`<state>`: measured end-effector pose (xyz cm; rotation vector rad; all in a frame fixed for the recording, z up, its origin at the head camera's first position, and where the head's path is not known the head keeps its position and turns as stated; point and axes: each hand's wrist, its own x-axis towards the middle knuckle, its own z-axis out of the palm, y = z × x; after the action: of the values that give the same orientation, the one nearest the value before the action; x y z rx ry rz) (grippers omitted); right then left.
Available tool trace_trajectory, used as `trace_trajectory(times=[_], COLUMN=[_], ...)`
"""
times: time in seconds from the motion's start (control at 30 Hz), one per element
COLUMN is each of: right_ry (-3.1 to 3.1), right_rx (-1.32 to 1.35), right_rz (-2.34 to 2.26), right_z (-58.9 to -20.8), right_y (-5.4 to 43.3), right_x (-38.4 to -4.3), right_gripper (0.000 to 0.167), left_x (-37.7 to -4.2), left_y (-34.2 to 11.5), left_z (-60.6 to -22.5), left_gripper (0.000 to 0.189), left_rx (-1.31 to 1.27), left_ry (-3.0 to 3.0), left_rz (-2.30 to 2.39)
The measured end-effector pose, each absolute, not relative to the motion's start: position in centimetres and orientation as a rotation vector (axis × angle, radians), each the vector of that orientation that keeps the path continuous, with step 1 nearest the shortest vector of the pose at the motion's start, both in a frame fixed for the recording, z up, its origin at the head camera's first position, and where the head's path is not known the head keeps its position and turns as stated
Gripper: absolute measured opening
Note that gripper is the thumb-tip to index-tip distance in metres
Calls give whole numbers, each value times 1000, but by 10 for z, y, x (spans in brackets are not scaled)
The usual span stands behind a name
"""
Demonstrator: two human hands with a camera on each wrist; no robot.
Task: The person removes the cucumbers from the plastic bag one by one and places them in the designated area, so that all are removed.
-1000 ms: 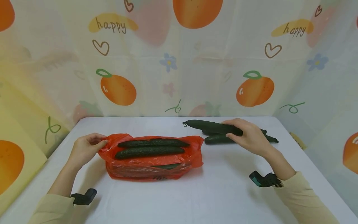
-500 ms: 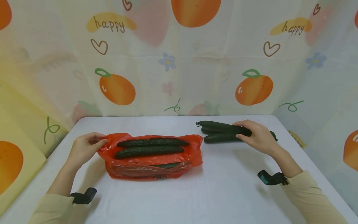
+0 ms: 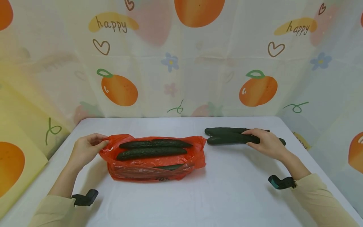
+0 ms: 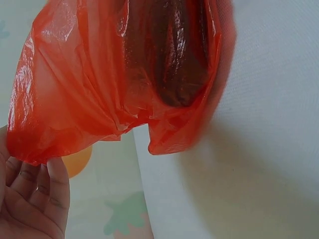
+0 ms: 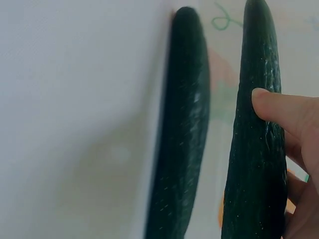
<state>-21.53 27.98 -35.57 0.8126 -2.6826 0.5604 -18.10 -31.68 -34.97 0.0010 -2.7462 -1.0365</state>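
My left hand (image 3: 86, 151) pinches the left end of a red plastic bag (image 3: 133, 173), and in the left wrist view its fingers meet the bag's crumpled edge (image 4: 60, 124). Two dark green cucumbers (image 3: 153, 153) lie lengthwise in the bag's opening, and part of another cucumber (image 3: 171, 167) shows near its front wall. At the right, my right hand (image 3: 267, 145) grips a cucumber (image 5: 254, 164), thumb on the near side and fingers behind. Alongside it is another cucumber (image 5: 182, 119) lying at the white tabletop. The hand covers part of these cucumbers in the head view.
A white-covered table (image 3: 187, 201) lies under everything. Behind it hangs a curtain (image 3: 204, 69) printed with oranges, hearts and the word happy. Each wrist carries a small black camera (image 3: 85, 198).
My right hand has moved right and down with the cucumber that was held above the others. That cucumber's curled stem no longer shows. The left hand and bag stay put.
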Motion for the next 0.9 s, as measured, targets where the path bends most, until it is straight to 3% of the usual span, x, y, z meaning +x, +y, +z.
trace_trajectory(times=[0.9], right_ry=[-2870], right_rx=[926], right_rz=[549], right_z=[-388], right_y=[289], right_x=[-229], right_gripper=[38], left_x=[-181], left_y=[-317], left_z=[-351], left_gripper=[25], left_rx=[-4], left_ry=[-2735], left_rz=[-1016])
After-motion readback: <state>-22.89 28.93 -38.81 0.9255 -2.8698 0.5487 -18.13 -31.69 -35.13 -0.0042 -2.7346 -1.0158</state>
